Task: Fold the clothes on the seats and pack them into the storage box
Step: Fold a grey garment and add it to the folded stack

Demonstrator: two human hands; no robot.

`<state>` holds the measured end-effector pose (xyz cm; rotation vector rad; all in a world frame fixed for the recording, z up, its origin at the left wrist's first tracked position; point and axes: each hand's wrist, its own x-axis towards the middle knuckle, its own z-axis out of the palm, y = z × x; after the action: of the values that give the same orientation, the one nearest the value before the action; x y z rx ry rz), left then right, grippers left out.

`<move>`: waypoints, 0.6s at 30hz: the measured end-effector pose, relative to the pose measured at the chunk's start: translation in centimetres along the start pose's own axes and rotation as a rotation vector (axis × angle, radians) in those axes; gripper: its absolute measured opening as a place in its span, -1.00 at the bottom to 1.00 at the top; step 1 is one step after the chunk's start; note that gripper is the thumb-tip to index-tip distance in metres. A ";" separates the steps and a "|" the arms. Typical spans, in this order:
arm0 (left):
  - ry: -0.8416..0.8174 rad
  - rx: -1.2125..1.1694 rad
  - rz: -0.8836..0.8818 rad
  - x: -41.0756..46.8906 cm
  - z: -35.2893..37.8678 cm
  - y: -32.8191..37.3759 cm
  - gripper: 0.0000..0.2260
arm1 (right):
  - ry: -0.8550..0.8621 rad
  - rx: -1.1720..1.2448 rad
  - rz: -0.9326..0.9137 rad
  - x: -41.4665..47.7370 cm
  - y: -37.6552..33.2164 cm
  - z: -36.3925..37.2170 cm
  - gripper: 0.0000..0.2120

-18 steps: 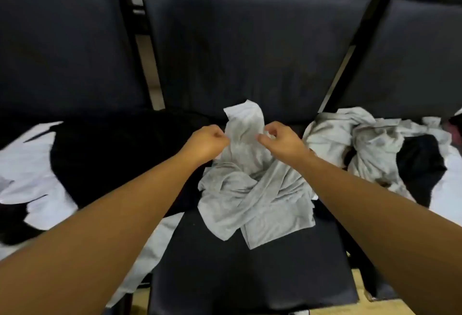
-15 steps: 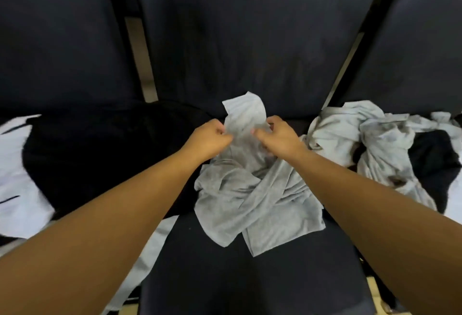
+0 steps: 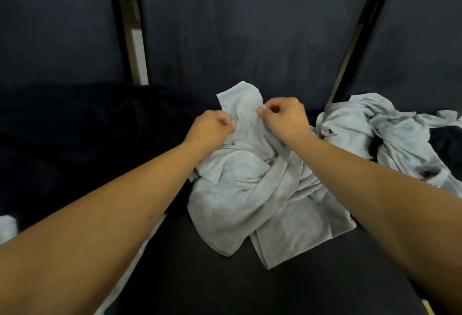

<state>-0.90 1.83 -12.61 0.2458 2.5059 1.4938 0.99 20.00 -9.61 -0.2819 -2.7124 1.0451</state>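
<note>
A crumpled light grey garment (image 3: pixel 252 197) lies on the middle dark seat (image 3: pixel 250 287). Its upper part is lifted off the seat between my hands. My left hand (image 3: pixel 211 128) pinches the cloth's left edge, fingers curled. My right hand (image 3: pixel 282 117) pinches the cloth a little to the right and slightly higher. The two hands are close together, near the seat's back. No storage box is in view.
A black garment (image 3: pixel 82 134) covers the left seat, with a white piece (image 3: pixel 7 227) at the far left edge. A heap of grey clothes (image 3: pixel 390 134) with a black item (image 3: pixel 447 144) lies on the right seat. Dark seat backs (image 3: pixel 237 27) rise behind.
My view has shifted right and closer. Both hands keep their pinch on the grey garment; the right hand has risen slightly and the lifted flap stands a bit higher.
</note>
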 end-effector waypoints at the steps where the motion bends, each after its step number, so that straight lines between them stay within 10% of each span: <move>1: 0.014 -0.030 0.023 -0.3 -0.2 0.4 -0.84 | 0.027 0.028 -0.003 -0.3 -0.1 -0.1 -0.76; 7: 0.115 -0.433 -0.028 -2.9 -2.1 4.0 -0.86 | 0.114 0.198 -0.034 -2.8 -1.9 -2.8 -0.74; 18: 0.296 -0.387 0.366 -11.3 -7.2 17.8 -0.81 | 0.342 0.532 -0.249 -8.6 -10.8 -15.5 -0.81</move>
<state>8.67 1.29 7.56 0.4660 2.3996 2.2719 12.41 19.80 7.70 -0.0228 -2.0183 1.4316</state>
